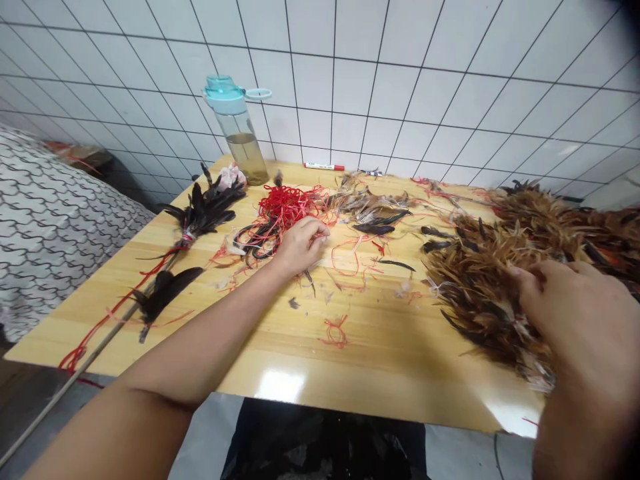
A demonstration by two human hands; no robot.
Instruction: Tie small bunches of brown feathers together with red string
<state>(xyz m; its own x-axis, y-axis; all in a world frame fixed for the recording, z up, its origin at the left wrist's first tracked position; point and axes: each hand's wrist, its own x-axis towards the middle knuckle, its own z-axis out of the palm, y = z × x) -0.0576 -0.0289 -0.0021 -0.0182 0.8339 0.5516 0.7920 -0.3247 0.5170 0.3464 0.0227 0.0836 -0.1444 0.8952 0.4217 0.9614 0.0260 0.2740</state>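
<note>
My left hand [300, 245] reaches across the wooden table [310, 360] and pinches at red string beside a tangled red string pile [285, 207]. My right hand [580, 313] rests on a big heap of brown feathers [490, 287] at the right, fingers curled into it. A thin stick with dark feathers tied on by red thread [200, 213] lies at the left. Loose feathers [370, 207] and bits of red thread [336, 332] are scattered in the middle.
A clear water bottle with a teal lid [240, 133] stands at the back by the tiled wall. A red-capped marker [324, 167] lies along the wall. A patterned grey fabric [50, 227] is left of the table. The table's front edge is close to me.
</note>
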